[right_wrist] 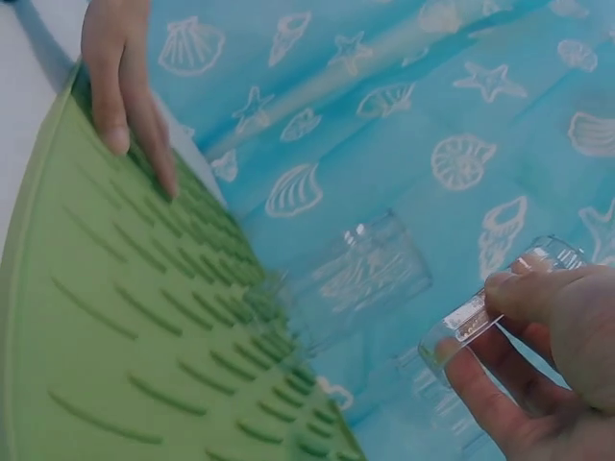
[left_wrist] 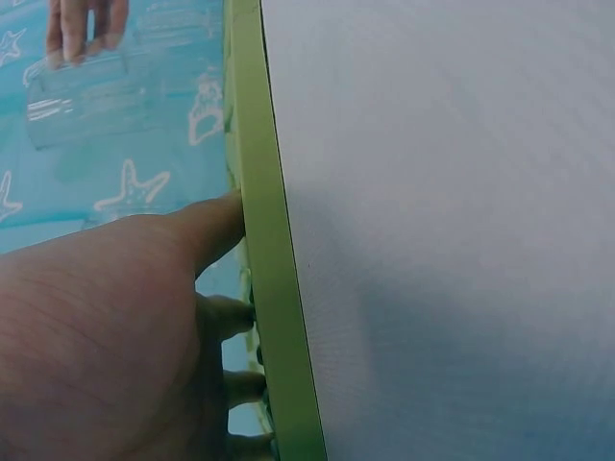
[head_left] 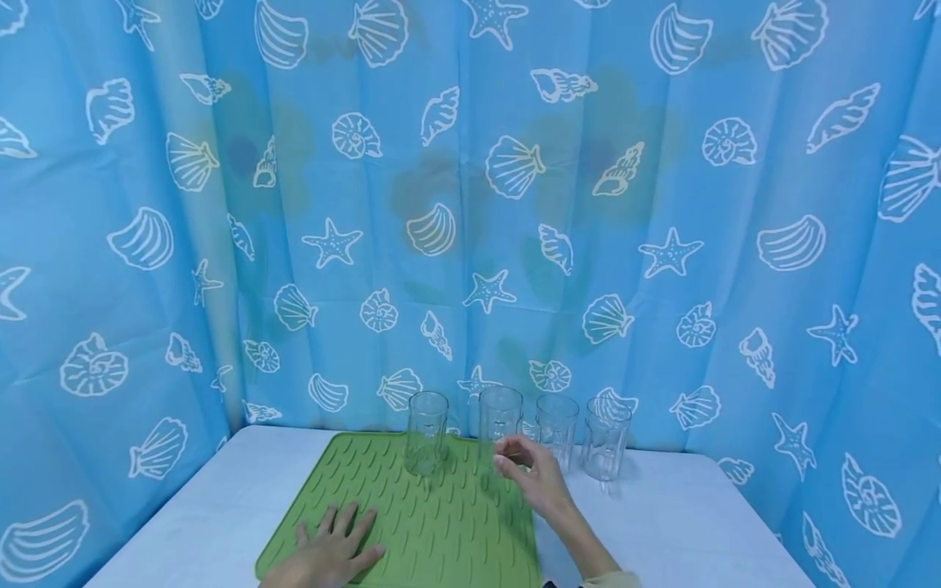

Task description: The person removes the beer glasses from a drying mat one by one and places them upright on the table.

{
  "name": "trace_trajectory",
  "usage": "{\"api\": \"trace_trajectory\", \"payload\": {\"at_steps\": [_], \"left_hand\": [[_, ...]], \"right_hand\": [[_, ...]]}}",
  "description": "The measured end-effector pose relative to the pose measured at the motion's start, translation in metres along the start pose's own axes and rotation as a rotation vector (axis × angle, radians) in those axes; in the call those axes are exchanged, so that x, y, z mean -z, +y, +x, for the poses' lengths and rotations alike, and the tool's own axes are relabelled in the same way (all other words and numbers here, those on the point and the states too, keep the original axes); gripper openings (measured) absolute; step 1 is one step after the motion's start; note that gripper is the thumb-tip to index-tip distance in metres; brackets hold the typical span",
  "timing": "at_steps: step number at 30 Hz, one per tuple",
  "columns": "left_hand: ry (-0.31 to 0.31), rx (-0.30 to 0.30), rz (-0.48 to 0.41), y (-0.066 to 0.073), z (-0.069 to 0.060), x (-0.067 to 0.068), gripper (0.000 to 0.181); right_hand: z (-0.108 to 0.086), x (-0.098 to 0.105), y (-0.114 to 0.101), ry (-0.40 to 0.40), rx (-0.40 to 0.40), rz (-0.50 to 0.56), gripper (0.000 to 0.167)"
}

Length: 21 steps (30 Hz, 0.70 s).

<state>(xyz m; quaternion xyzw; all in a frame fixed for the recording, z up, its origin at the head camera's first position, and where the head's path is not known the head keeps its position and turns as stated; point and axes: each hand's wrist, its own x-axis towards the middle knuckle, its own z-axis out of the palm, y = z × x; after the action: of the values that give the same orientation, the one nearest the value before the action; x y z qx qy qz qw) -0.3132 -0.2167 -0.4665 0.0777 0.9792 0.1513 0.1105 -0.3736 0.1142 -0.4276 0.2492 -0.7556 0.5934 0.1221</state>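
Observation:
My left hand (head_left: 332,545) lies with spread fingers on the green ridged drying mat (head_left: 412,547), near its front left part. In the left wrist view its thumb and fingers press on the mat just inside the raised edge (left_wrist: 274,250). With my right hand (head_left: 542,483) I grip a clear drinking glass (head_left: 501,408) between thumb and fingers, over the mat's back right part. The right wrist view shows this held glass (right_wrist: 463,317) tilted by the camera angle. A second clear glass (head_left: 426,433) stands on the mat's back, left of the held one.
Two more clear glasses, one nearer (head_left: 556,412) and one farther right (head_left: 608,437), stand on the white table (head_left: 662,523) beyond the mat's right edge. A blue curtain (head_left: 456,180) with white shell and starfish prints hangs behind and along the sides.

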Motion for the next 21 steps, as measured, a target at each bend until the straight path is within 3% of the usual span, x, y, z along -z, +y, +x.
{"api": "trace_trajectory", "payload": {"at_steps": [13, 21], "left_hand": [[0.031, -0.001, -0.011, -0.002, 0.001, -0.001, 0.076], [0.003, 0.007, 0.004, -0.002, 0.004, -0.002, 0.078]], "right_hand": [[-0.006, 0.009, -0.024, -0.045, 0.052, 0.018, 0.024], [-0.012, 0.015, -0.036, -0.07, 0.102, 0.0, 0.018]]}}
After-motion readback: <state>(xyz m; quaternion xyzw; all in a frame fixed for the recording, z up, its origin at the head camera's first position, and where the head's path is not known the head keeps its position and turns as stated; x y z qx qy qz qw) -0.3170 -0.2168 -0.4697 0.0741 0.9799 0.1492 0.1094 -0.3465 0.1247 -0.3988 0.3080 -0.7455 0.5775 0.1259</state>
